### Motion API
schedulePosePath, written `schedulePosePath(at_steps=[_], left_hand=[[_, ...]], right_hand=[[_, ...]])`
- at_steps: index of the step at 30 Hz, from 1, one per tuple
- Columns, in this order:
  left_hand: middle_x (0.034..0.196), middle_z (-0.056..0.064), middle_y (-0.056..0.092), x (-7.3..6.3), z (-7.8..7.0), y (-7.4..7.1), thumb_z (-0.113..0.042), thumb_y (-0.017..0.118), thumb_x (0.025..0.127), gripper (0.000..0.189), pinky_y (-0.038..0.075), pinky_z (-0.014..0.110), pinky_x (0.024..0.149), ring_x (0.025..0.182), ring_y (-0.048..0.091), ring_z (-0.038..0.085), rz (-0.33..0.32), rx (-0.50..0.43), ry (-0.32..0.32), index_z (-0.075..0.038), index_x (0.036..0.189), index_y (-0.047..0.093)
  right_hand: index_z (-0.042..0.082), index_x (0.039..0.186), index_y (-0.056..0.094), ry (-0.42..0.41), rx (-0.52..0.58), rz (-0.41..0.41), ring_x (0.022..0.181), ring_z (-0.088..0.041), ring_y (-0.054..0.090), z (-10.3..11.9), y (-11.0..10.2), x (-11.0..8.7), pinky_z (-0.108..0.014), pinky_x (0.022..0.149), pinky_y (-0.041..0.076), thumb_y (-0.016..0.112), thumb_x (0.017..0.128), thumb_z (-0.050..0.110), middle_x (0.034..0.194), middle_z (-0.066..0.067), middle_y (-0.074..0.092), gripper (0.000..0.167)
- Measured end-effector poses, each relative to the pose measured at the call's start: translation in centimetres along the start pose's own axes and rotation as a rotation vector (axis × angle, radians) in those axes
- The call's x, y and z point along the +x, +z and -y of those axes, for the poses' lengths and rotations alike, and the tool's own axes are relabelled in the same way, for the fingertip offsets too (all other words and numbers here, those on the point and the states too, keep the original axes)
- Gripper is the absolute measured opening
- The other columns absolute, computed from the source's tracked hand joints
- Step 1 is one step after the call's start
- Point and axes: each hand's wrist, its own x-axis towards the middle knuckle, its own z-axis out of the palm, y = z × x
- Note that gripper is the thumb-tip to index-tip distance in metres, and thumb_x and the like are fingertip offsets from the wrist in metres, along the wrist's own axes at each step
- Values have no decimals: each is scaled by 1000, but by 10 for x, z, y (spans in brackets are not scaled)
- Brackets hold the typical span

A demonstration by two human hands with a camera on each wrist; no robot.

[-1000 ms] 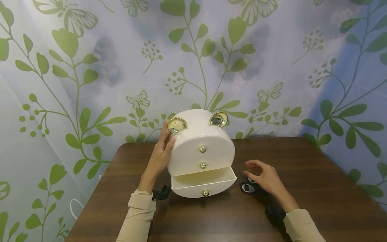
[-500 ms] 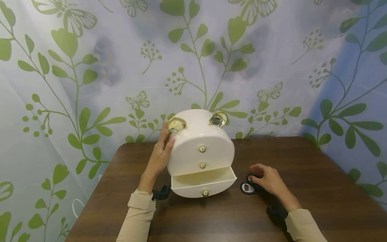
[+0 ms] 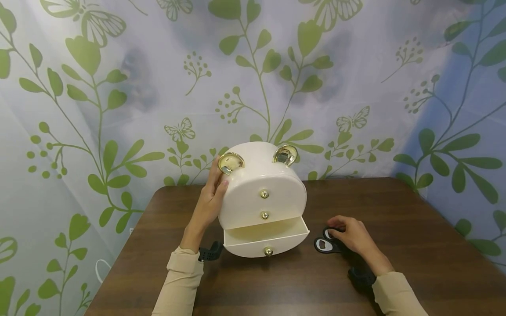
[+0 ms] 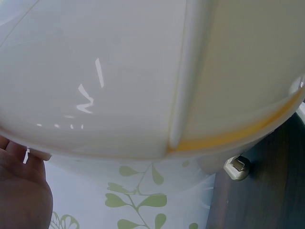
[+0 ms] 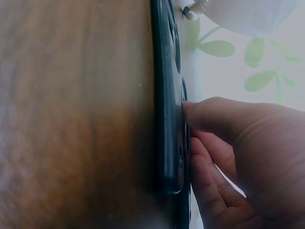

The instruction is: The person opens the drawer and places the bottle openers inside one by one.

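A white rounded drawer box [image 3: 262, 188] with gold ears and gold knobs stands on the table. Its bottom drawer [image 3: 266, 239] is pulled out, and the part of its inside that shows looks bare. My left hand [image 3: 207, 199] rests with extended fingers against the box's left side, just below the left ear; the left wrist view has this hand [image 4: 24, 191] at the box's edge. To the right lie two black bottle openers with metal inserts. One, the nearer bottle opener [image 3: 324, 245], lies flat. My right hand [image 3: 352, 235] pinches the farther bottle opener [image 3: 327, 233] between thumb and fingers.
The brown wooden table [image 3: 276, 289] has rounded back corners. Behind it hangs a pale cloth [image 3: 154, 109] printed with green leaves and butterflies. Black bands [image 3: 211, 251] sit at both wrists. A white cable [image 3: 100, 268] loops beyond the table's left edge.
My right hand has moved slightly right and down onto the farther bottle opener, and its fingers have closed on it. The left hand and the box have stayed put.
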Motion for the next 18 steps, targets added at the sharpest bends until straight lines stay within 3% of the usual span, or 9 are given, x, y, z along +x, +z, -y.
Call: schedulePosePath(at_steps=[5, 18], left_hand=[[164, 4, 38, 0, 0, 0, -21, 43, 112, 70, 32, 54, 117, 148, 39, 20, 2, -2, -1, -43, 166, 3], [165, 4, 36, 0, -1, 1, -23, 43, 112, 71, 32, 54, 118, 150, 36, 19, 1, -6, -7, -47, 164, 3]], right_hand=[[8, 104, 76, -1, -21, -1, 91, -27, 73, -1, 0, 0, -49, 84, 57, 78, 90, 10, 99, -6, 76, 13], [8, 102, 76, -20, -42, 1, 86, -23, 72, 0, 0, 0, -44, 77, 57, 77, 91, 7, 93, -3, 76, 11]])
